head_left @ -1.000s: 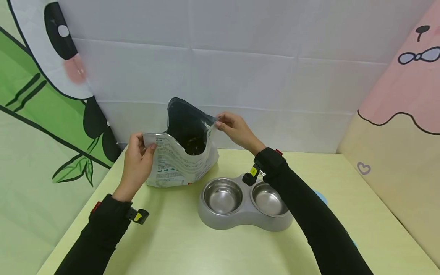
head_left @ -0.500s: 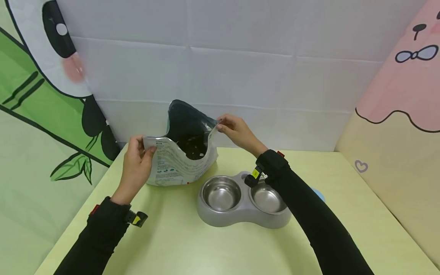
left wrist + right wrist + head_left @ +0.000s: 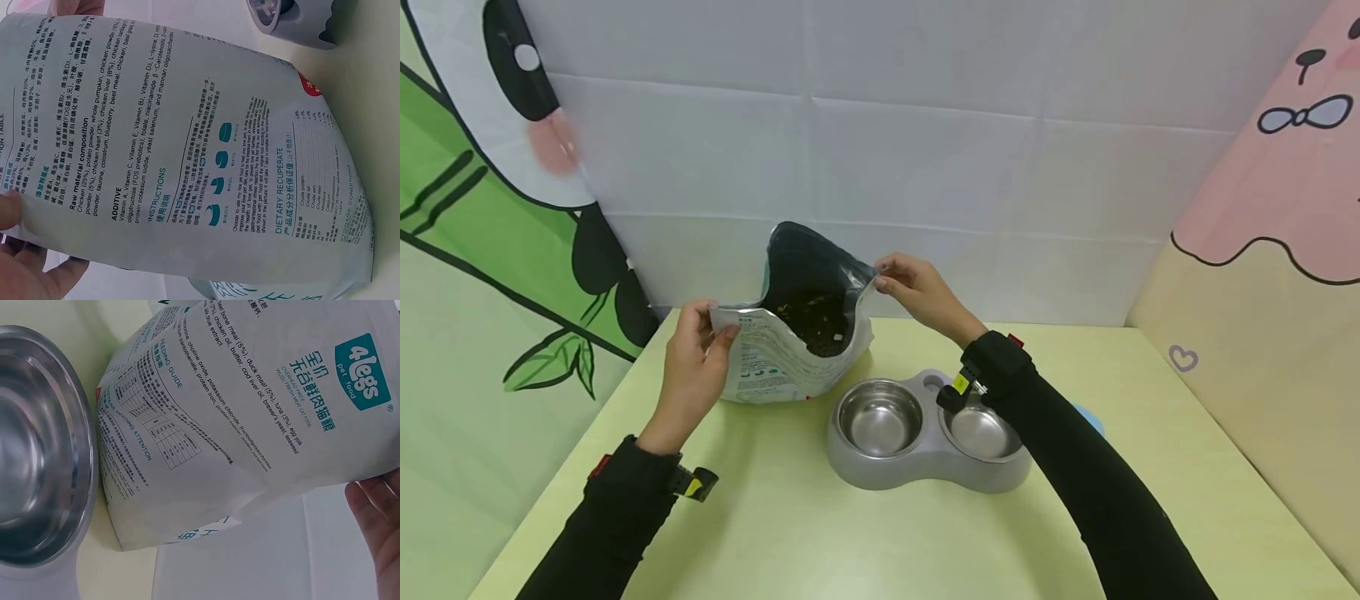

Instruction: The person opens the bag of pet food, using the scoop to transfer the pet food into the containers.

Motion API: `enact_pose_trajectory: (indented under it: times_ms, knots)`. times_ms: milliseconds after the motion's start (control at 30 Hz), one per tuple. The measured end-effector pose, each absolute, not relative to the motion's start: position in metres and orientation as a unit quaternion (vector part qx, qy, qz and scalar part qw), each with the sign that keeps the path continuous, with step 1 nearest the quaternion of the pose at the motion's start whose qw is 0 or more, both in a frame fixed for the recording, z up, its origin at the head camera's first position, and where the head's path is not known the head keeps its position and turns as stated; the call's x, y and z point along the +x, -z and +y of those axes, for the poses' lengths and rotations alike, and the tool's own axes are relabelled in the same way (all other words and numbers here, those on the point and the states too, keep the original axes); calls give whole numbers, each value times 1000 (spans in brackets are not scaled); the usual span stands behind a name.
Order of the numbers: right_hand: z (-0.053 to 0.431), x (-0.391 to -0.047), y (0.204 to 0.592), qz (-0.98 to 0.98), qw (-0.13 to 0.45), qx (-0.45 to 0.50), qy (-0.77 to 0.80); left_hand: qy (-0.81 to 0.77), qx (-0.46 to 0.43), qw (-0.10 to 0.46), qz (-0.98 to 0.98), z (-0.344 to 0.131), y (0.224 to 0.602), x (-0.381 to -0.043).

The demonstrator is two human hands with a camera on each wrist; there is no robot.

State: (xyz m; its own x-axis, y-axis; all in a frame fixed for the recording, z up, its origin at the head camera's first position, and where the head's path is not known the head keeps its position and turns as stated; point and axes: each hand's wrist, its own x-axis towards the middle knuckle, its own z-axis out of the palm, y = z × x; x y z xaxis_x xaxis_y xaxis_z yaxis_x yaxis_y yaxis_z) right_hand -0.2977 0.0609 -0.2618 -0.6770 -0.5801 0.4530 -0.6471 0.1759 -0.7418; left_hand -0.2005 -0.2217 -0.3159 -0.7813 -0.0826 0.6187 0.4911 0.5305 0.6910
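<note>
A white pet food bag (image 3: 775, 358) with printed text stands on the table, its mouth spread wide and its dark lining showing. Brown kibble (image 3: 816, 321) lies inside it. My left hand (image 3: 696, 358) pinches the bag's left top edge between thumb and fingers. At the right top corner my right hand (image 3: 921, 292) pinches the rim. Just in front of the bag sits a grey double bowl stand (image 3: 917, 473) with two steel bowls; the left bowl (image 3: 880, 421) shows bare metal, and my right wrist partly covers the right bowl (image 3: 981, 433). The right wrist view shows the brand panel (image 3: 362, 372).
The pale yellow table (image 3: 820, 550) meets a white cloth backdrop (image 3: 925, 167) behind the bag. A blue object (image 3: 1090, 418) is mostly hidden behind my right sleeve. Cartoon-printed cloth hangs at both sides.
The bag's mouth has tipped a little toward me, with more kibble showing inside. Both hands have kept hold of its edges and have come slightly lower.
</note>
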Motion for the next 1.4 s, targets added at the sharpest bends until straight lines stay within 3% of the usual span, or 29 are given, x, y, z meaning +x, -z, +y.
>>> enact_pose_trajectory:
  times_ms: [1400]
  knots:
    - [78, -283, 276, -758, 20, 403, -512, 451, -123, 311, -827, -216, 327, -185]
